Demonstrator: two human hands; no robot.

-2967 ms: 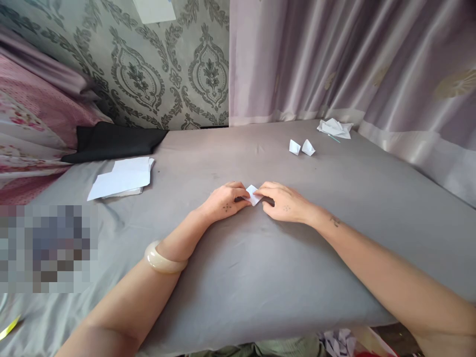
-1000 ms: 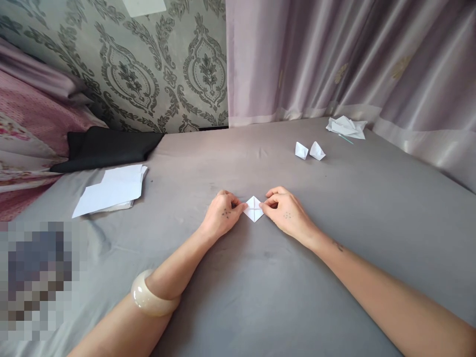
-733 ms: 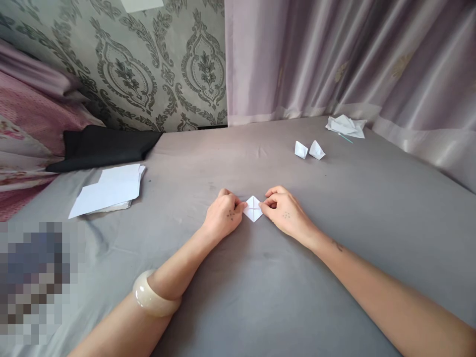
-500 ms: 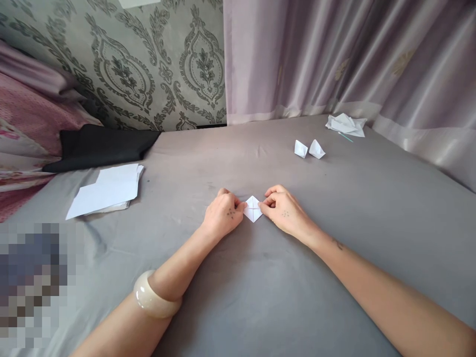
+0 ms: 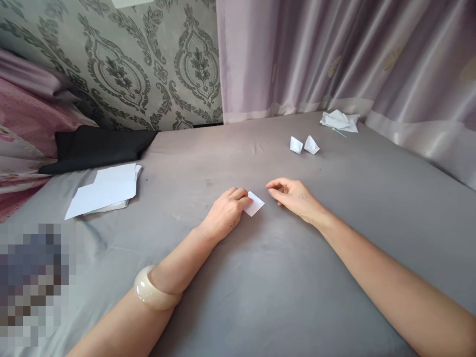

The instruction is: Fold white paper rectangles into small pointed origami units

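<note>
A small folded white paper [image 5: 254,204] shows as a diamond low over the grey sheet. My left hand [image 5: 227,212] pinches it at its left corner, the fingers covering that part. To the right, my right hand [image 5: 292,197] hovers apart from the paper with thumb and fingertips slightly parted, and nothing shows between them. Behind the hands stand two small folded paper shapes [image 5: 296,145], side by side.
A stack of white paper sheets [image 5: 107,188] lies at the left, in front of a black cloth [image 5: 100,146]. At the far right are crumpled white papers [image 5: 339,120] and a thin green stick [image 5: 339,133]. Curtains [image 5: 256,64] hang along the back.
My right hand has let go of the folded paper and moved to the right. In my left hand the paper has turned, and its face with the crossing creases no longer shows.
</note>
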